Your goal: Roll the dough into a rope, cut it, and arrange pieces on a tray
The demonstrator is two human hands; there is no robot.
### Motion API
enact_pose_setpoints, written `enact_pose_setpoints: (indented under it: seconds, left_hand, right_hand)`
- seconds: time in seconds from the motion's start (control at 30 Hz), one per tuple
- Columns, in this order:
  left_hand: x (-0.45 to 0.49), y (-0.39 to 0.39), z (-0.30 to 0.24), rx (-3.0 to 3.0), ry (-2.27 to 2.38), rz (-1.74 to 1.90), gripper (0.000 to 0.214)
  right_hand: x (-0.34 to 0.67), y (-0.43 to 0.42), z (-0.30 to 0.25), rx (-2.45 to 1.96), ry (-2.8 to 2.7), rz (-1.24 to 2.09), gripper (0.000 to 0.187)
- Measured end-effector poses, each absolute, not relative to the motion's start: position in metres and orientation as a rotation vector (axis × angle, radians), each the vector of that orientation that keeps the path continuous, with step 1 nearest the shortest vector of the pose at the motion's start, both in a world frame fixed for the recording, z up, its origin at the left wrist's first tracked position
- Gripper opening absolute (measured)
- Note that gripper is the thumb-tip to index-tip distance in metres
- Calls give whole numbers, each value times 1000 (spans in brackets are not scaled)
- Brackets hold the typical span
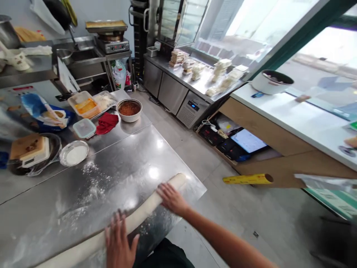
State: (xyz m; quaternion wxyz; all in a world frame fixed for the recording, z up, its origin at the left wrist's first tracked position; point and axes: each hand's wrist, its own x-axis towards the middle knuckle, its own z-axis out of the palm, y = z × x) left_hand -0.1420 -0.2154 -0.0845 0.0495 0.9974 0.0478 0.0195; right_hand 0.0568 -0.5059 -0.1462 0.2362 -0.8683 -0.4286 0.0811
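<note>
The left hand (119, 238) is pressing flat on a long rope of dough (142, 210), its fingers spread wide, while the right hand (170, 199) is lying palm down further along it, fingers set narrower. The dough is stretching diagonally across the floured steel table (156, 149), its far end sitting near the table's right corner. Towards the far edge, a steel bowl of red-brown sauce (129, 109) is standing just beside a red cloth (107, 123), and a steel dish of flour (74, 153) is sitting near the left edge.
</note>
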Motion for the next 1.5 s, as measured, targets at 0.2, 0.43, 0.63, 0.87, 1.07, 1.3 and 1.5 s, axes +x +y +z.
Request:
enact_pose_setpoints:
  seconds: [0.2, 0.43, 0.63, 0.87, 1.07, 1.3, 1.5]
  left_hand:
    - [19, -325, -86, 2825, -94, -617, 76]
    - [107, -260, 6, 2287, -248, -1102, 40]
    - [129, -261, -13, 2584, -282, -950, 60]
    - [-11, -323, -114, 3059, -323, -114, 65]
    - [75, -296, -111, 3066, -79, -454, 67]
    - [99, -289, -90, 2944, -252, -677, 62]
    - [-47, -338, -88, 2971, -297, -284, 74]
  right_hand:
    - [167, -585, -160, -2292, -1239, 410, 70]
    - [193, -586, -103, -2093, -1158, 748, 48]
    - [212, -578, -94, -2230, -990, 712, 67]
    - [89, -582, -165, -2438, -975, 201, 83]
    - [171, -554, -164, -2441, -949, 349, 76]
    - [199, -542, -146, -2426, -1128, 418, 59]
    - [70, -608, -142, -2428, -983, 294, 66]
